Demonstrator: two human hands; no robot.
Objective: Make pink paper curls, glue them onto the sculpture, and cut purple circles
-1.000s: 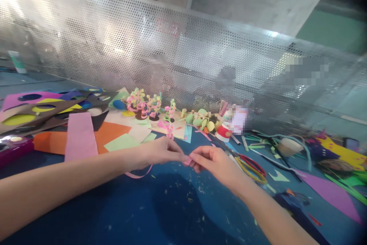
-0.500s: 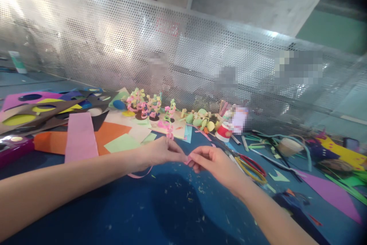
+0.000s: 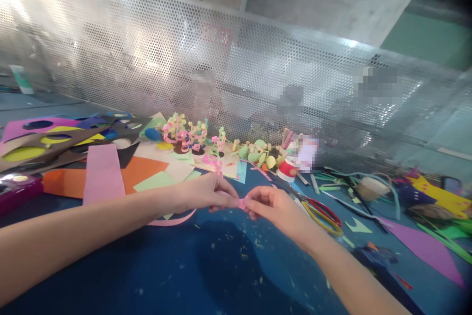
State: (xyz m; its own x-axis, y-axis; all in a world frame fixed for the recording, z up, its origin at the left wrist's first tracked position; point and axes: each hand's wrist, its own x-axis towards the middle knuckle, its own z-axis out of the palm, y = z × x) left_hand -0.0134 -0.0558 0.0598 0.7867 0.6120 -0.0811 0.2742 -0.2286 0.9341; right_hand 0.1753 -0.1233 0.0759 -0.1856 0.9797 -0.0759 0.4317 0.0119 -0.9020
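Note:
A thin pink paper strip is pinched between my two hands above the blue table. My left hand has thumb and fingers closed on it. Close beside it, my right hand pinches the strip's other side, its fingertips nearly touching the left ones. A long pink tail curves out below my left wrist; whether it joins the pinched part is hidden by the hand. Just right of my right hand lie scissors with red and yellow handles.
Small curled-paper figures stand at the back, near a red and white paper cup. Coloured sheets, including a pink piece, spread on the left. Paper strips and a purple piece lie right. A perforated metal panel rises behind.
My hands have drawn slightly apart, showing more of the pink strip between the fingertips. The pink tail below my left wrist now shows a longer, flatter curve.

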